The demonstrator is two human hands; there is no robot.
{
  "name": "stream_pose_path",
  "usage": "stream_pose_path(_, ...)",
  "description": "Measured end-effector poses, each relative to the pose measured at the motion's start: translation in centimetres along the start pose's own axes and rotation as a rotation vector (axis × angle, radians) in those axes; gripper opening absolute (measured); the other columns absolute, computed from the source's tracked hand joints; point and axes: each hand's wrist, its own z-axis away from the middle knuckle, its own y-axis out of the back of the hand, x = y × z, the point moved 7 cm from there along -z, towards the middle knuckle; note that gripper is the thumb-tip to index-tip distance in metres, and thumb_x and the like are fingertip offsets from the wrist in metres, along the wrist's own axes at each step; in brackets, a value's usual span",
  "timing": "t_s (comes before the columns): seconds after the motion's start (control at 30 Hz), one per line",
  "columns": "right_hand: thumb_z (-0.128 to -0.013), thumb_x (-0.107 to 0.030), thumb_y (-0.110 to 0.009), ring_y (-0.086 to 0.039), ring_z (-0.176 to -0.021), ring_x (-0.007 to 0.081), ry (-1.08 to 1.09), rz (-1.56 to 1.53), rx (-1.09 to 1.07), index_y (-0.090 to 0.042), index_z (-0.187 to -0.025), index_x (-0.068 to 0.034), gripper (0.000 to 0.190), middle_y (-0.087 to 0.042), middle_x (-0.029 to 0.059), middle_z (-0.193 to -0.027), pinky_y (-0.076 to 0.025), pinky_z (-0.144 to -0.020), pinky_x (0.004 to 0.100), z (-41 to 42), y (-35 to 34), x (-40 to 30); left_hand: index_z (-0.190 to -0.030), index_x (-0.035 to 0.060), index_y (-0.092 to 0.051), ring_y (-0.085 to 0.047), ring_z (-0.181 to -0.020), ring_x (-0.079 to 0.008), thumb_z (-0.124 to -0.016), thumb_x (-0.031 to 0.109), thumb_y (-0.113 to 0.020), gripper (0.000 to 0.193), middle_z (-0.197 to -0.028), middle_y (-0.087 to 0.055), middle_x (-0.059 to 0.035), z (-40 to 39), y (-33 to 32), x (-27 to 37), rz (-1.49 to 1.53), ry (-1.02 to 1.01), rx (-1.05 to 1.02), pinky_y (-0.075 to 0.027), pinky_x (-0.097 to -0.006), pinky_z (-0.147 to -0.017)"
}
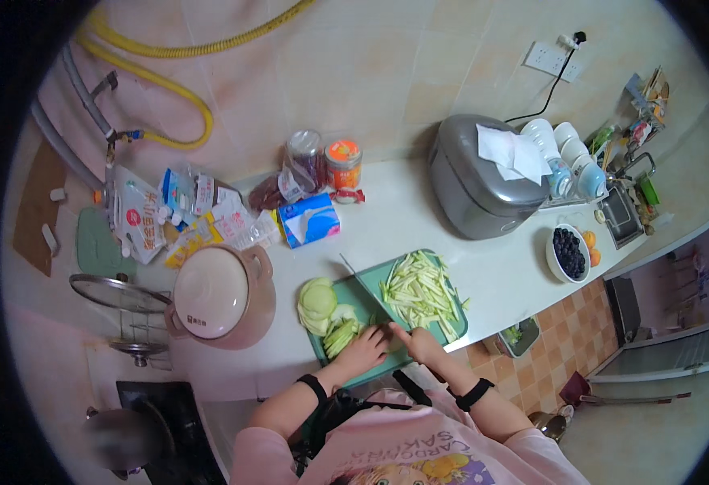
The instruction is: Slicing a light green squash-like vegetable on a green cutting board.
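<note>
My right hand (421, 347) grips the handle of a kitchen knife (363, 282), whose blade points away from me to the left over a green cutting board (363, 312). Beside it, my left hand (371, 348) rests on the board with bent fingers near the blade; what lies beneath them is hidden. Thin slices of a pale green vegetable (339, 339) lean against my left hand. Larger round slices (317, 300) are stacked behind them at the board's left edge. Cut strips (420, 291) form a heap right of the blade, a few overhanging the edge.
A lidded pink pot (257, 309) stands on the left. Behind the board are a blue tissue pack (310, 221), jars (343, 165) and food bags (142, 212). A grey rice cooker (482, 182), a bowl of dark berries (570, 254) and a sink (621, 212) are to the right.
</note>
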Motion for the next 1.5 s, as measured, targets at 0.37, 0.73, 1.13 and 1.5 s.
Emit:
stream_pose_path(0.37, -0.079, -0.068, -0.040, -0.055, -0.044, 0.0268, 0.053, 0.016, -0.032, -0.054, -0.049, 0.003, 0.078, -0.049, 0.0137, -0.043, -0.044, -0.049, 0.0368, 3.4, 2.5, 2.2, -0.117, 0.0049, -0.047, -0.040, -0.116, -0.0243, -0.077, 0.025, -0.056, 0.046, -0.119, -0.046, -0.0108, 0.0, 0.9, 0.7, -0.064, -0.017, -0.023, -0.041, -0.0337, -0.091)
stream_pose_path(0.73, -0.078, -0.066, -0.044, -0.054, -0.045, 0.0231, -0.110, -0.120, -0.096, -0.055, -0.052, 0.002, 0.074, -0.051, 0.0116, -0.047, -0.043, -0.047, 0.0332, 1.7, 2.0, 5.6, -0.123, 0.0053, -0.043, -0.037, -0.120, -0.0257, -0.078, 0.023, -0.054, 0.049, -0.124, -0.043, -0.0137, -0.5, 0.4, 1.6, -0.089, 0.074, -0.042, -0.034, -0.0364, -0.098)
stream_pose_path(1.13, -0.079, -0.055, -0.056, -0.050, -0.040, 0.0132, -0.108, -0.393, -0.424, -0.050, -0.055, -0.004, 0.056, -0.047, 0.0029, -0.047, -0.041, -0.040, 0.0257, 2.4, 1.7, 4.5, -0.124, 0.0048, -0.041, -0.036, -0.121, -0.0283, -0.080, 0.025, -0.056, 0.051, -0.130, -0.038, -0.0138, -1.2, 0.8, 1.8, -0.001, 0.205, -0.189, -0.034, -0.0383, -0.098)
stream_pose_path(1.5, -0.079, -0.051, -0.059, -0.050, -0.045, 0.0113, -0.055, -0.448, -0.333, -0.054, -0.065, -0.002, 0.051, -0.052, 0.0031, -0.055, -0.042, -0.042, 0.0244, 3.6, -0.4, 5.6, -0.117, 0.0058, -0.046, -0.041, -0.113, -0.0278, -0.076, 0.020, -0.060, 0.045, -0.119, -0.043, -0.0125, -1.5, 0.4, 1.8, -0.010, 0.250, -0.208, -0.036, -0.0390, -0.095)
